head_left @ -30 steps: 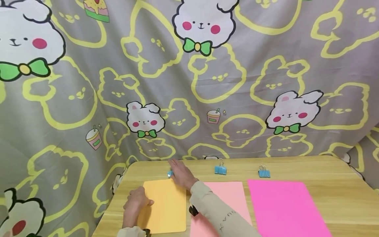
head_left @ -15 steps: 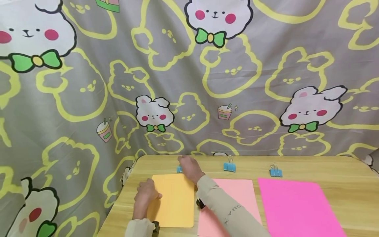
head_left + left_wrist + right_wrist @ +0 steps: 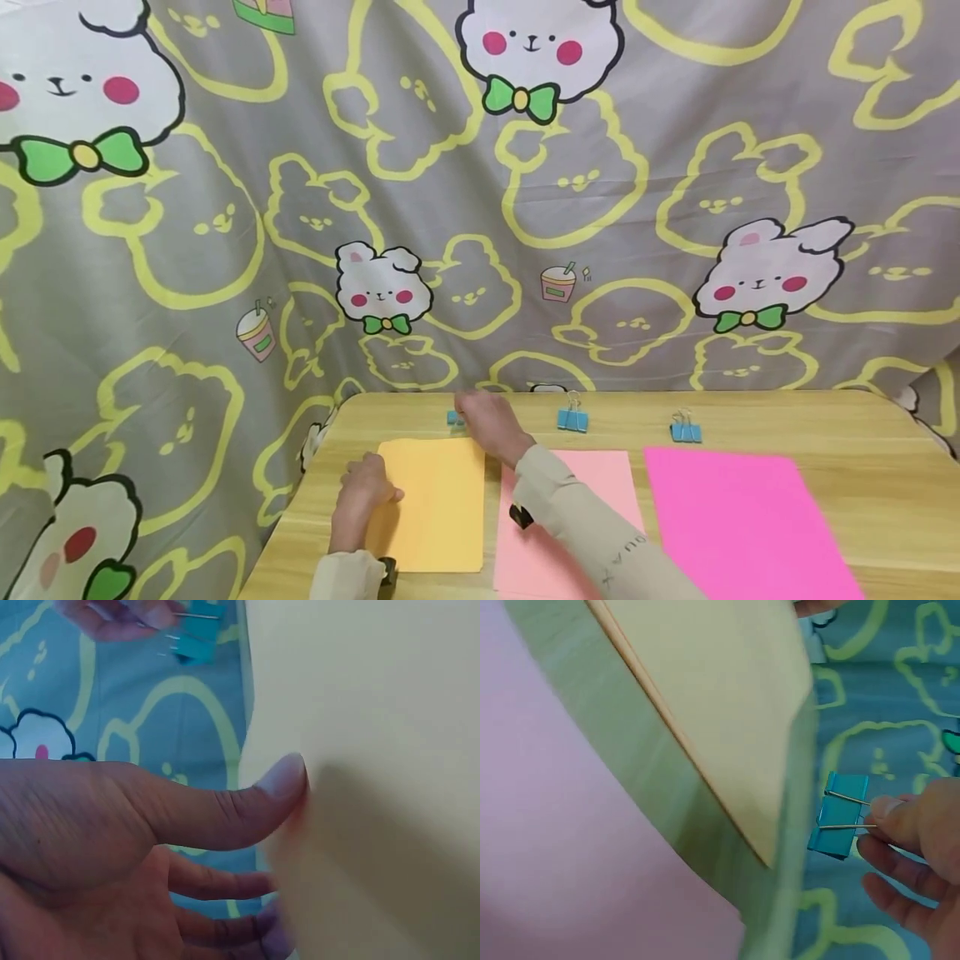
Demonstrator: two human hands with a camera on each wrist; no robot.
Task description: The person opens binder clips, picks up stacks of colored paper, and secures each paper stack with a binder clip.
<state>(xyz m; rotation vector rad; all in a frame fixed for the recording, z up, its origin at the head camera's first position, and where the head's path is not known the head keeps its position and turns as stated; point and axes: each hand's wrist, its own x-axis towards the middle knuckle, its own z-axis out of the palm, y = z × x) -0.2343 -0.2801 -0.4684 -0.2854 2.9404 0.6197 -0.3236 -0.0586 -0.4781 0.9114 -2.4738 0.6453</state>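
Note:
A stack of yellow-orange paper (image 3: 435,508) lies at the left of the table. My left hand (image 3: 365,493) pinches its left edge; in the left wrist view the thumb (image 3: 281,780) presses on top and the other fingers pass partly out of sight behind the sheets. Just beyond the stack's far edge, my right hand (image 3: 495,425) holds a blue binder clip (image 3: 844,814) by its wire handles. The clip is apart from the paper, its blue body facing left in the right wrist view.
Right of the yellow stack lie pink paper (image 3: 577,492), partly under my right sleeve, and magenta paper (image 3: 750,525). Two more blue binder clips stand at the back, a middle clip (image 3: 573,420) and a right clip (image 3: 686,432). A patterned curtain (image 3: 480,208) hangs behind the table.
My right hand has turned and its fingers look more curled, with the binder clip still beyond the paper's far edge. The left hand stays on the yellow stack. The head view has shifted slightly.

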